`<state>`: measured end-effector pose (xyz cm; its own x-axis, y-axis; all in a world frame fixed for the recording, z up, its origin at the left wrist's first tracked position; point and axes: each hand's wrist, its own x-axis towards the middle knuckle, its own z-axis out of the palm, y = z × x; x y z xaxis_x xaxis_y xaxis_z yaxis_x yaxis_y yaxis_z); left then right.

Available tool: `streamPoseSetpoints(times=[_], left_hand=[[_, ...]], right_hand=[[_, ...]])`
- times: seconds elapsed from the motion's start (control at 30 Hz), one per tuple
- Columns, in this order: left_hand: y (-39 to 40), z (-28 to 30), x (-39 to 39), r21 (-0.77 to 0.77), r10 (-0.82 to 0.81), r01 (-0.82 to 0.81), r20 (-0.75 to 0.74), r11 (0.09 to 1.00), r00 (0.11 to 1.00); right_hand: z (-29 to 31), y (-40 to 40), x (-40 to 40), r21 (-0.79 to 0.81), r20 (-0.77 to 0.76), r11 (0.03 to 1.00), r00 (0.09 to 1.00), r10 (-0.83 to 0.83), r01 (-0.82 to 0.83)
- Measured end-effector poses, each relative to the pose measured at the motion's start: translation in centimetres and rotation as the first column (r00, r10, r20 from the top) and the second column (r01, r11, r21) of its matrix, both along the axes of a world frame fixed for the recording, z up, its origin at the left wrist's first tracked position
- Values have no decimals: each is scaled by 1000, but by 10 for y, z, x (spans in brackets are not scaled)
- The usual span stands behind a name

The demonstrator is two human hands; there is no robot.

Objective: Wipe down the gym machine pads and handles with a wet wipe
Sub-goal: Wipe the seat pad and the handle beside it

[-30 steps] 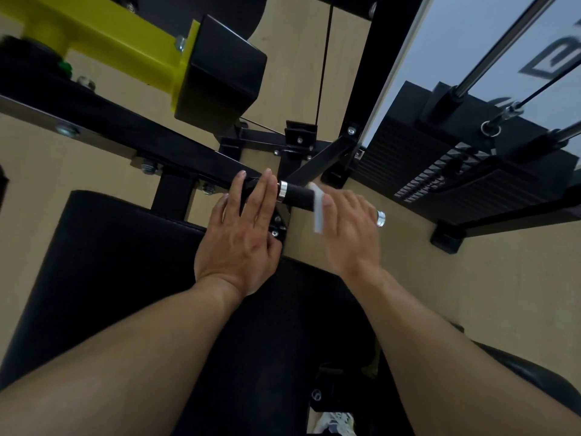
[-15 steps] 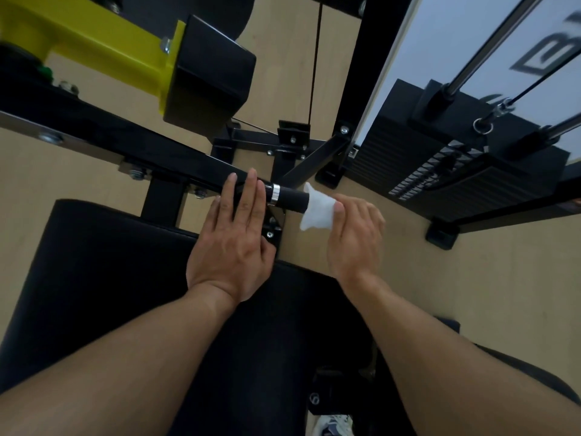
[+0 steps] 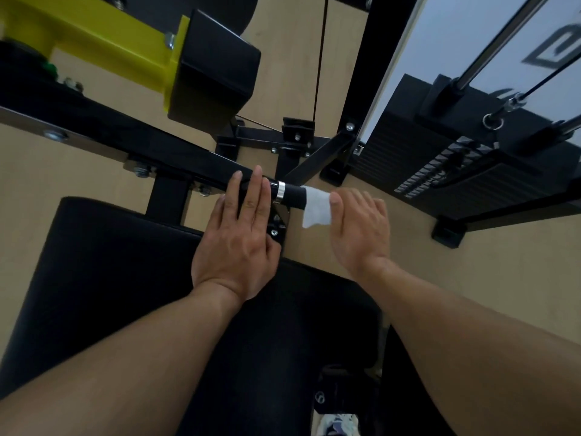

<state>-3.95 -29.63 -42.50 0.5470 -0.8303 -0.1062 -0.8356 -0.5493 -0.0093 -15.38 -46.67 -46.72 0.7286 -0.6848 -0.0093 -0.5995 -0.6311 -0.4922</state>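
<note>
Left hand [image 3: 240,237] lies flat, fingers straight, on the black frame bar [image 3: 176,154] just left of the handle [image 3: 290,196]; palm sits over the edge of the seat pad [image 3: 119,262]. Right hand [image 3: 358,229] is curled around the outer end of the handle, gripping the white wet wipe [image 3: 317,208] wrapped over it; a flap of wipe hangs below. Chrome ring [image 3: 280,192] sits between the hands. Weight stack [image 3: 440,171] far right; yellow arm [image 3: 103,47] top left.
</note>
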Motion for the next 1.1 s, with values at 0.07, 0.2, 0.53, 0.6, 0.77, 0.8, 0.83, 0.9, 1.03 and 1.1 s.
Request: streamPoseSetpoints(times=[0.07,0.2,0.53,0.6,0.77,0.8,0.83,0.9,1.03,1.1], left_hand=[[0,1,0,0,7,-7,-6,1000,1000],[1,0,-1,-6,-4,5,10,1000,1000],[0,2,-1,8,2,-2,20,1000,1000],[0,3,-1,7,8,-8,17,1000,1000],[0,4,-2,10,21,-21,9,1000,1000],[-1,4,-3,11,21,-21,8,1000,1000],[-1,4,-3,9,19,-19,5,1000,1000],[0,3,-2,1,16,-16,10,1000,1000],[0,2,-2,-11,14,-14,11,1000,1000],[0,2,-1,-21,15,-14,14,1000,1000]], right_hand=[[7,5,13,4,-42,1000,999,-21,21],[26,33,57,6,61,997,995,76,-77],[12,-21,14,6,-45,896,895,443,-443],[18,-23,27,61,-76,897,894,442,-439],[36,4,70,92,-73,879,877,475,-468],[36,6,74,94,-83,888,885,458,-451],[34,6,73,84,-100,899,894,438,-431],[26,-3,61,56,-186,923,904,385,-381],[19,-24,32,89,-356,964,895,267,-251],[25,-19,42,106,-337,962,901,275,-253]])
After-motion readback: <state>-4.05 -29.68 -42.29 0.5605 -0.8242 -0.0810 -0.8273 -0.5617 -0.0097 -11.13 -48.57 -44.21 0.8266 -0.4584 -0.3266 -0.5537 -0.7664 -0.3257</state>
